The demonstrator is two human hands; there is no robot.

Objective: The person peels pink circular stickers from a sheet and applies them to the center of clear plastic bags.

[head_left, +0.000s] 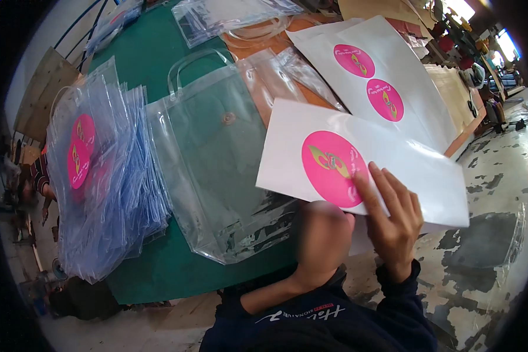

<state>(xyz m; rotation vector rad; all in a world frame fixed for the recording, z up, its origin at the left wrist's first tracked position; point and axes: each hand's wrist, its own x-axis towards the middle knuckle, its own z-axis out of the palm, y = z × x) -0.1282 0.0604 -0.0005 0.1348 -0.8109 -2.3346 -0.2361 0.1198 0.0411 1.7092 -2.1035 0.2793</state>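
Observation:
A white sheet (pixel 413 170) bearing a round pink sticker (pixel 325 167) with a green leaf-like design is tilted over the table's near right edge. My left hand (pixel 322 240) is closed at its lower edge; a blur covers most of those fingers. My right hand (pixel 396 220) lies on the sheet with fingers stretched out, the index fingertip touching the sticker's right side. Left of the sheet, a clear plastic bag (pixel 217 152) with loop handles lies flat, a small round snap near its top. The sheet overlaps the bag's right part.
At the left is a thick stack of clear bags (pixel 111 199), the top one showing pink stickers (pixel 80 151). Another white sheet (pixel 405 64) with two pink stickers lies at the far right. More clear plastic (pixel 234 17) covers the back of the green table (pixel 152 281).

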